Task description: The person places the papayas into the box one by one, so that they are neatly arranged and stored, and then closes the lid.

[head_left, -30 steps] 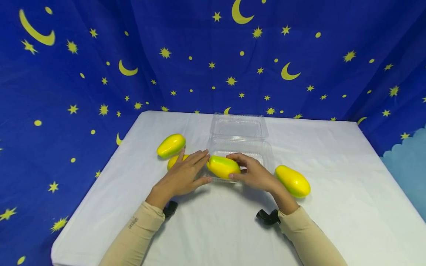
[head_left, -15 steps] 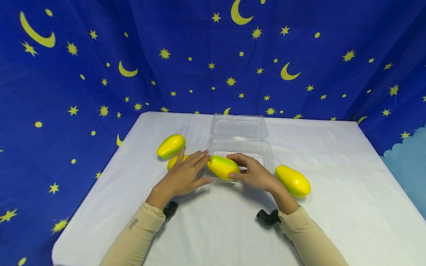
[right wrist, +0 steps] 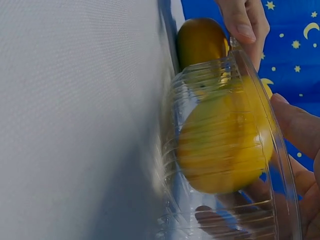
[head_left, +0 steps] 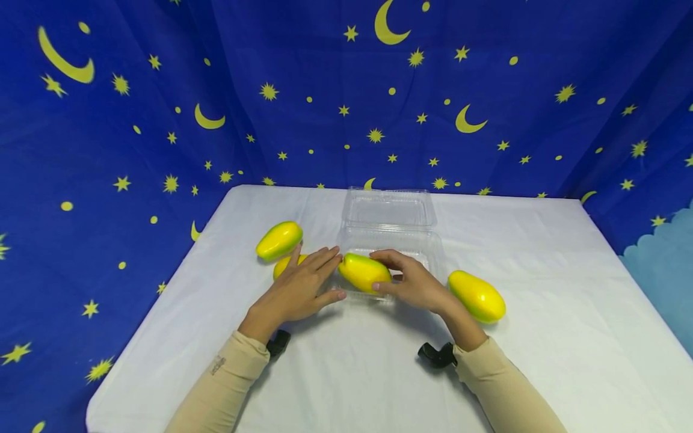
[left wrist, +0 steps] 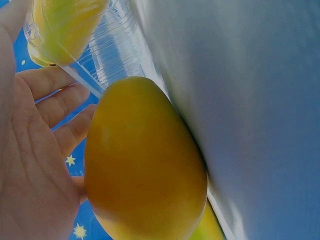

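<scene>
In the head view my right hand (head_left: pixel 408 279) grips a yellow-green papaya (head_left: pixel 364 273) by its right end, fingers behind and thumb in front. This papaya is at the front of the open clear plastic clamshell box (head_left: pixel 433 252); the right wrist view shows the papaya (right wrist: pixel 225 145) through the box's ribbed wall. My left hand (head_left: pixel 303 285) has its fingers extended, fingertips right at the box's left rim. Under that hand sits a second papaya (head_left: pixel 283 264), mostly hidden from above but large in the left wrist view, where the papaya (left wrist: pixel 145 165) stands beside the palm.
Another papaya (head_left: pixel 278 240) lies at the back left, and one more papaya (head_left: pixel 476 296) lies right of the box, by my right forearm. The box's lid (head_left: pixel 388 209) is folded back toward the table's far edge. A blue star-print cloth (head_left: pixel 325 72) hangs behind the white table (head_left: pixel 568 331).
Both hands keep nearly the same place. The papaya in my right hand has tilted slightly, its left end shifting a little to the right. The whole head view has moved down slightly.
</scene>
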Motion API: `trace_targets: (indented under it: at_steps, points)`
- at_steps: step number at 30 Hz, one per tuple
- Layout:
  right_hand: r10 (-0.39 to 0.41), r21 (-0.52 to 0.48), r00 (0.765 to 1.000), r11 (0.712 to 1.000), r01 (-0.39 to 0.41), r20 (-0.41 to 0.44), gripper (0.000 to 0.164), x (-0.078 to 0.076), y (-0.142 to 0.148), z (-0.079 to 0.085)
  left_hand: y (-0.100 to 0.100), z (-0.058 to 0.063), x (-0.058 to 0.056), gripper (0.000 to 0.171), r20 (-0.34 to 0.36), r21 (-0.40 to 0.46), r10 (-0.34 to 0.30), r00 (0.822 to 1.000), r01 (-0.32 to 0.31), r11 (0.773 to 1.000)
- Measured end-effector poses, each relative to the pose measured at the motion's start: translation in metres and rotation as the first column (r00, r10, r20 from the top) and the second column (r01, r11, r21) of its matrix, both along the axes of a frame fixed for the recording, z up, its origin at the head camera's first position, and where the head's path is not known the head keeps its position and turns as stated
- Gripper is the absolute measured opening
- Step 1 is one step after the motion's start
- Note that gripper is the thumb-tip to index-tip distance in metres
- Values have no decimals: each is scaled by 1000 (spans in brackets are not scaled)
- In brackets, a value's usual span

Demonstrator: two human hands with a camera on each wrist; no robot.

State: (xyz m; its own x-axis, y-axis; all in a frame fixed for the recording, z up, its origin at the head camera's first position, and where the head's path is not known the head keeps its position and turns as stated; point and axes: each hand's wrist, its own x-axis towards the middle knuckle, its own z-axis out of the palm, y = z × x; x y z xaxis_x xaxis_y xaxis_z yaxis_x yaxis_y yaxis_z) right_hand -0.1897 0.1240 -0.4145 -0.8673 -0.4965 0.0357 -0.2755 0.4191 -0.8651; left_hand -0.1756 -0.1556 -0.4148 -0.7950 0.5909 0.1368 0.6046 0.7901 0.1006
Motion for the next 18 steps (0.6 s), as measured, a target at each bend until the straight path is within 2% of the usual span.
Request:
trace_targets:
  at_steps: [8, 18]
  points:
    - [-34, 44, 998, 998, 36, -47, 58, 2, 2, 4, -1, -1, -1, 81, -15, 17, -9, 1000, 10, 1000]
    - [-76, 39, 990, 996, 81, -118, 59, 9, 8, 11, 0, -2, 0, 81, -11, 4, -2, 1000, 2, 1000]
